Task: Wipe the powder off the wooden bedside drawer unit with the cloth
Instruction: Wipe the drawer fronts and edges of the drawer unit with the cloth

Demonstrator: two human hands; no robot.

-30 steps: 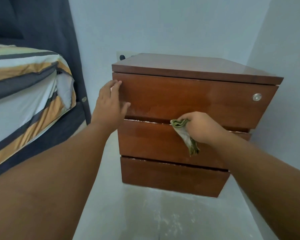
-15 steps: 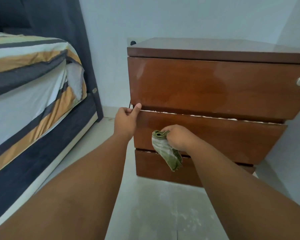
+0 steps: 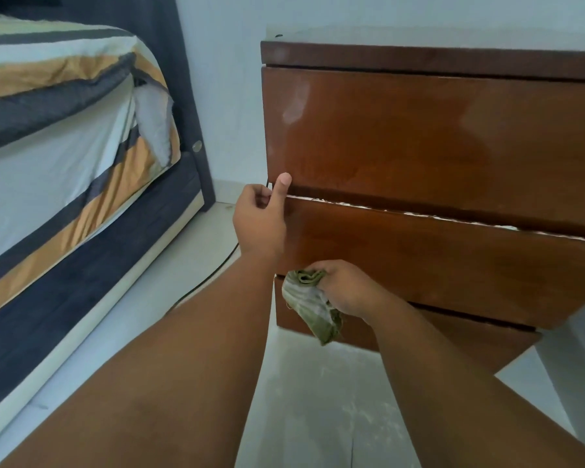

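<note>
Far to the left of the left hand (image 3: 260, 219) lies a bed (image 3: 65, 157) with a striped sheet in grey, orange and white, over a dark base; a dark cable (image 3: 213, 271) runs along the floor (image 3: 169, 285) just below and left of that hand's wrist. The left hand is loosely curled at the left front corner of the drawer unit (image 3: 436, 157), its thumb raised and pressed on the lower left corner of the top drawer (image 3: 419, 136), the other fingers folded in beside the unit's edge; it grasps nothing that can be seen. Running right from the thumb, a thin white line of powder (image 3: 402, 212) sits along the top edge of the middle drawer (image 3: 453, 261). Below and to the right of the left hand, the right hand (image 3: 347, 287) is clenched around a green cloth (image 3: 313, 305), bunched in the fist with a loose end hanging down. The cloth lies at the left end of the gap between the middle and bottom drawer (image 3: 436, 336), against the unit's front. Beneath both forearms, pale powder dust speckles the floor.
</note>
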